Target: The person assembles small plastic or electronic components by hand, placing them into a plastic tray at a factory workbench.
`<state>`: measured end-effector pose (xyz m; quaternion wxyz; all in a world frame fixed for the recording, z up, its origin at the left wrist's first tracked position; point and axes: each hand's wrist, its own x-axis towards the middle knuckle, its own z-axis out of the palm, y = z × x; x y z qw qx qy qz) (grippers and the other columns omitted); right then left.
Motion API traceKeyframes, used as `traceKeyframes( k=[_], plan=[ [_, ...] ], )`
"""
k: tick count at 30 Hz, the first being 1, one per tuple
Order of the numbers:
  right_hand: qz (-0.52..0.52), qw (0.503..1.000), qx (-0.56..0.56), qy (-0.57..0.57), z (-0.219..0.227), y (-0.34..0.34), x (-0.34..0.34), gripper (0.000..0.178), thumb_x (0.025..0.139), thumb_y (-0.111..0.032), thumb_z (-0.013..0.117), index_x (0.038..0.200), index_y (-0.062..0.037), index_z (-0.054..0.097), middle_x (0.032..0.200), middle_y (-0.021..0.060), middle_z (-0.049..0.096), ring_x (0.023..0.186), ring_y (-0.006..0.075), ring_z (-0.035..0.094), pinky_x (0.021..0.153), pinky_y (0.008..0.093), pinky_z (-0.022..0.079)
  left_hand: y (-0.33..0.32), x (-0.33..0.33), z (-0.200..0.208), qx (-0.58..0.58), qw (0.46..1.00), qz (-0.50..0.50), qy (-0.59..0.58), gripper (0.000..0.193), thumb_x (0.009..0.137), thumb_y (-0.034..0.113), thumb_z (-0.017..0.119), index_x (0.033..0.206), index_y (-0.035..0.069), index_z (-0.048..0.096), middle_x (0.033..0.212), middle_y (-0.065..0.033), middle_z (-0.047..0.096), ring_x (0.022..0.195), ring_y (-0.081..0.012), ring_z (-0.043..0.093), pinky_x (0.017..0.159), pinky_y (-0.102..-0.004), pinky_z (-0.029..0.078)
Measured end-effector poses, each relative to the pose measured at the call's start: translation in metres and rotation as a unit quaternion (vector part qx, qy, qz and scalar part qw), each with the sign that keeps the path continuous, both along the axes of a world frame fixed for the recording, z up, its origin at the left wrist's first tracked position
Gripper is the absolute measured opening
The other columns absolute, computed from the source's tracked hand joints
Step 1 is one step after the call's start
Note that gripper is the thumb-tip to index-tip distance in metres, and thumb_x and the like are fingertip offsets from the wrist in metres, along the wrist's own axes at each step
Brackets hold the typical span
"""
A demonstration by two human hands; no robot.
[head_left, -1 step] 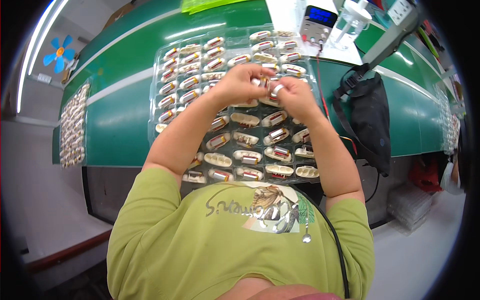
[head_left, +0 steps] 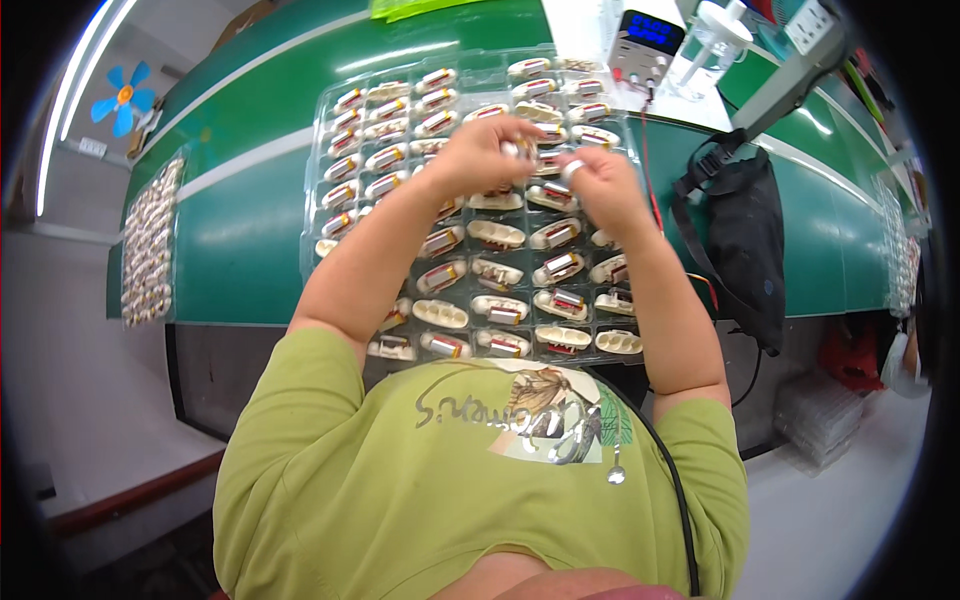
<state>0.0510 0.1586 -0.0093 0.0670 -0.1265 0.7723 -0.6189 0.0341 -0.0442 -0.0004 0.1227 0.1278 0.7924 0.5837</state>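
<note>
My left hand (head_left: 480, 157) is over the middle of a clear plastic tray (head_left: 318, 125). Its thumb and forefinger are pinched round something small and pale, blurred and partly hidden. Just to its right, my right hand (head_left: 608, 190) has its fingers curled in, with white at the thumb and fingertip. Whatever those fingers hold cannot be made out. The tray's compartments hold many oval cream-coloured shells (head_left: 440, 313), most with a silver battery-like block (head_left: 556, 234) and red parts inside. A few shells show bare hollows. My forearms cover part of the tray.
A power supply with a lit blue display (head_left: 645, 38) and a clear jug (head_left: 708, 50) stand at the back right. A red wire (head_left: 650, 185) runs down beside the tray. A black bag (head_left: 742, 240) hangs over the edge at right. Another filled tray (head_left: 150, 245) lies far left.
My hands have drawn slightly apart, the right one moving a little to the right and down. The whole view has shifted slightly.
</note>
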Motion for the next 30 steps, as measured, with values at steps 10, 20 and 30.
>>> traceKeyframes(
  k=[10, 20, 30],
  plan=[
    [0.001, 1.0, -0.004, -0.01, -0.003, 0.004, -0.008, 0.033, 0.094, -0.027, 0.057, 0.068, -0.0071, 0.057, 0.06, -0.0074, 0.045, 0.054, 0.0015, 0.034, 0.049, 0.021, 0.026, -0.046, -0.096, -0.001, -0.307, 0.911, 0.155, 0.229, 0.036, 0.069, 0.025, 0.072, 0.1, 0.008, 0.068, 0.094, -0.0131, 0.067, 0.087, -0.0269, 0.065, 0.079, -0.0358, 0.051],
    [0.005, 1.0, 0.001, 0.029, 0.001, 0.003, -0.003, 0.032, 0.094, -0.028, 0.059, 0.072, -0.0048, 0.058, 0.063, -0.0072, 0.046, 0.058, 0.0025, 0.035, 0.052, 0.0207, 0.029, 0.012, -0.04, 0.014, 0.198, 0.96, 0.149, -0.129, 0.039, 0.09, 0.041, 0.058, 0.099, 0.003, 0.067, 0.096, -0.0088, 0.061, 0.081, -0.0178, 0.059, 0.074, -0.0321, 0.052],
    [0.045, 0.995, 0.055, 0.073, 0.001, -0.006, 0.001, 0.021, 0.095, -0.022, 0.056, 0.086, -0.0025, 0.061, 0.066, -0.0046, 0.051, 0.06, 0.0046, 0.04, 0.053, 0.0234, 0.034, 0.036, -0.003, 0.013, 0.268, 0.943, 0.081, -0.18, 0.047, 0.099, 0.042, 0.04, 0.107, 0.001, 0.063, 0.094, -0.0064, 0.056, 0.08, -0.0118, 0.053, 0.073, -0.0259, 0.048]
  ],
)
